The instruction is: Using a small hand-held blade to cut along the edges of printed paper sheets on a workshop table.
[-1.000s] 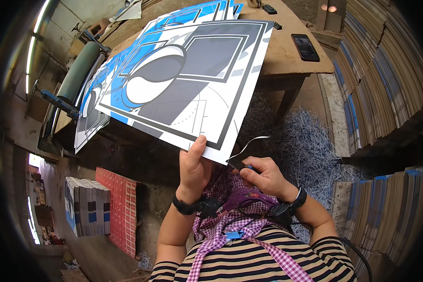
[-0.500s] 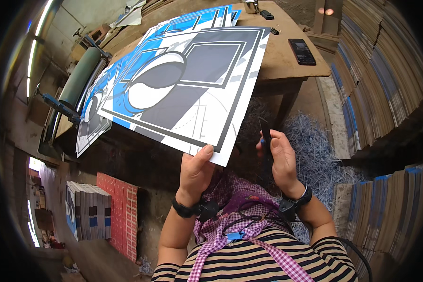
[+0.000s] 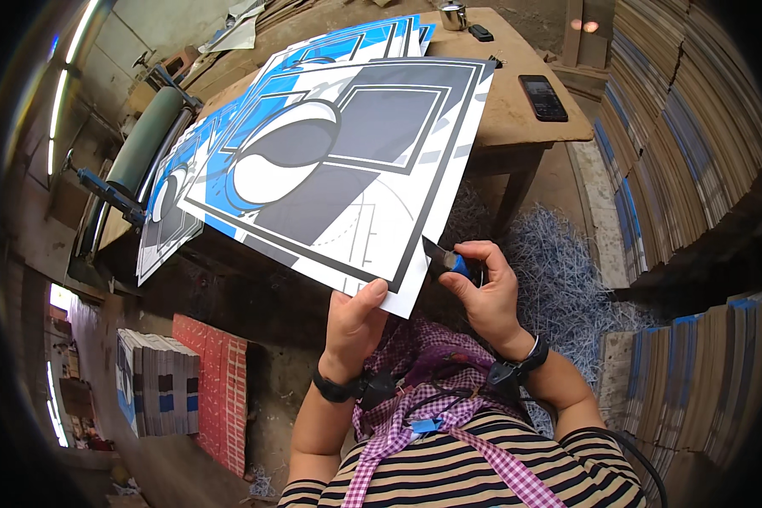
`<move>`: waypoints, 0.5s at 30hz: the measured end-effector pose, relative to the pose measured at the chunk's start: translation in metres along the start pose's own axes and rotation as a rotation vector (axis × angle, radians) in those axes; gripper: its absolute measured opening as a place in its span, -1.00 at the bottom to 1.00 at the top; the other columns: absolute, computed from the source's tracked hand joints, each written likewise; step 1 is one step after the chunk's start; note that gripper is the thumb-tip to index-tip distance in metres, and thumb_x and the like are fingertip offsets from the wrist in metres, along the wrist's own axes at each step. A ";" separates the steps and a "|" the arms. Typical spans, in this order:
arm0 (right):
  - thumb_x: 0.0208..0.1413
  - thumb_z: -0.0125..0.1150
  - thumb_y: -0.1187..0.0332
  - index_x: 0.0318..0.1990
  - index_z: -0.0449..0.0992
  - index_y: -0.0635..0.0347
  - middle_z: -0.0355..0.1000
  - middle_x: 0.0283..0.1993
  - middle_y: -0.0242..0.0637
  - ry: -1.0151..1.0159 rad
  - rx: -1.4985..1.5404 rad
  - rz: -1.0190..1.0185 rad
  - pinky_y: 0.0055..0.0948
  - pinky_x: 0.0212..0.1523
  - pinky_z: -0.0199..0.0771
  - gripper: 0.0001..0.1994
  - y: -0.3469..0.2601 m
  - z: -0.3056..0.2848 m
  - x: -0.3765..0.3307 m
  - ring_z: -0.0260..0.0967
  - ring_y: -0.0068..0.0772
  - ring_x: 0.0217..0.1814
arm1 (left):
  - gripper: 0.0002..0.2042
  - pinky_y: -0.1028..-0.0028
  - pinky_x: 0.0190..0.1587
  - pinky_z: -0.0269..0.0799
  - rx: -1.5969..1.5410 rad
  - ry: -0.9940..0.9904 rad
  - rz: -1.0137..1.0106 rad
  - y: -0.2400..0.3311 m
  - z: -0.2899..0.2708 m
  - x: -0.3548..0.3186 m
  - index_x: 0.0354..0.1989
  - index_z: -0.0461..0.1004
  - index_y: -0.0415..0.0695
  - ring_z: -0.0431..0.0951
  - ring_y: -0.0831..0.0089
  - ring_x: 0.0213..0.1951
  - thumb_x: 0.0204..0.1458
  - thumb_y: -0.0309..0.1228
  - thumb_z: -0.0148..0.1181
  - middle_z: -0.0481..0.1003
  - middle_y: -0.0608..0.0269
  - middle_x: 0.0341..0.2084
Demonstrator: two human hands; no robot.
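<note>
The left hand [image 3: 357, 317] grips the near corner of a printed board [image 3: 356, 182], thumb on top, seemingly to steady it while leaving its right edge free. The right hand [image 3: 493, 292] clasps a knife [image 3: 443, 258], dark blade at that edge; contact cannot be told. Beyond both hands, the board's far part overlaps similar boards [image 3: 381, 35] on the table [image 3: 506, 93], which probably help bear it.

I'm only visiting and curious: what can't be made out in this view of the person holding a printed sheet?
All in the head view:
- How the left hand grips underneath: hidden by the printed sheet.
- The full handle of the tool: partly covered by the right hand.
- What the phone screen shows: too small.
- The far-right board stack: its outer side fades into the dark rim.
</note>
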State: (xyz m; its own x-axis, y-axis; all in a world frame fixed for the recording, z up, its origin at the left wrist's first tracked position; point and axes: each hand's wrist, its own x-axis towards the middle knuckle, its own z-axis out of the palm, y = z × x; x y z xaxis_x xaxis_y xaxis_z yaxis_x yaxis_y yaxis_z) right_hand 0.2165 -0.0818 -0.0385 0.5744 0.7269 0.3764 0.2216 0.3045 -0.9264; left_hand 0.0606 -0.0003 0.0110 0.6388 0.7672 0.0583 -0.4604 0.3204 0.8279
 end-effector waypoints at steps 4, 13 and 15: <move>-0.12 0.39 0.35 -0.19 0.43 0.26 0.41 -0.24 -0.29 0.054 -0.022 -0.011 -0.54 -0.13 0.33 -0.65 0.000 -0.001 0.004 0.36 -0.47 -0.19 | -0.47 0.39 0.06 0.32 0.013 0.019 -0.030 0.001 -0.003 -0.008 0.12 0.16 -0.34 0.43 0.32 -0.02 -0.05 -0.45 0.13 0.38 0.06 -0.06; -0.08 0.37 0.40 -0.18 0.46 0.27 0.42 -0.34 -0.38 0.201 -0.019 0.035 -0.64 -0.26 0.34 -0.69 0.015 -0.014 0.045 0.31 -0.66 -0.31 | -0.51 0.42 0.07 0.26 -0.002 -0.016 -0.072 0.006 -0.014 -0.036 0.10 0.23 -0.29 0.40 0.39 0.00 -0.05 -0.48 0.17 0.40 0.18 -0.06; -0.07 0.37 0.39 -0.18 0.46 0.28 0.43 -0.33 -0.37 0.245 -0.011 -0.008 -0.63 -0.26 0.35 -0.70 0.028 -0.019 0.059 0.31 -0.65 -0.31 | -0.49 0.42 0.08 0.26 0.009 -0.016 -0.099 0.010 -0.016 -0.044 0.10 0.22 -0.29 0.41 0.39 0.00 -0.06 -0.48 0.19 0.40 0.18 -0.05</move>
State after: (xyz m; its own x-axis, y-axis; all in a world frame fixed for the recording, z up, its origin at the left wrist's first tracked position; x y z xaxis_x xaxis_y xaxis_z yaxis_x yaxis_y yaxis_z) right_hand 0.2716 -0.0422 -0.0428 0.7460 0.5532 0.3706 0.2348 0.3023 -0.9238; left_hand 0.0181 -0.0214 0.0074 0.6907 0.7230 -0.0148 -0.3894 0.3890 0.8349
